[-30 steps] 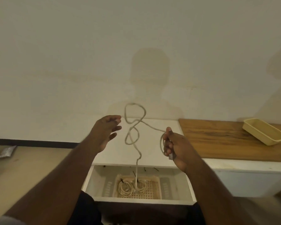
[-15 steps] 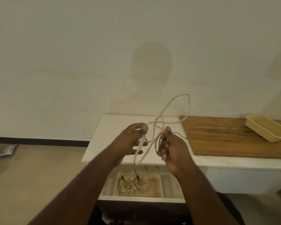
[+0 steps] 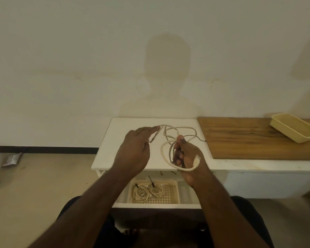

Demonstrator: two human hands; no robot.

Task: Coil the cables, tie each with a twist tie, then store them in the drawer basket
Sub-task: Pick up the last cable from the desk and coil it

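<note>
A cream cable (image 3: 179,130) hangs in loose loops above the white cabinet top (image 3: 115,140). My right hand (image 3: 186,154) is closed around a couple of coiled turns of it, one turn wrapping behind the wrist. My left hand (image 3: 134,149) pinches the cable's free end at its fingertips, left of the loops. Below, the open drawer holds a cream lattice basket (image 3: 170,194) with two coiled, tied cables (image 3: 147,191) inside. A thin black twist tie (image 3: 195,136) lies on the cabinet top beyond my right hand.
A wooden board (image 3: 254,138) covers the counter on the right, with a cream tray (image 3: 293,129) at its far end. More black ties (image 3: 166,172) lie at the drawer's back. A crumpled bag (image 3: 13,158) sits on the floor at left.
The high loop has dropped low over the cabinet top. My left hand has slid out to the cable's end, and another turn now sits in my right hand.
</note>
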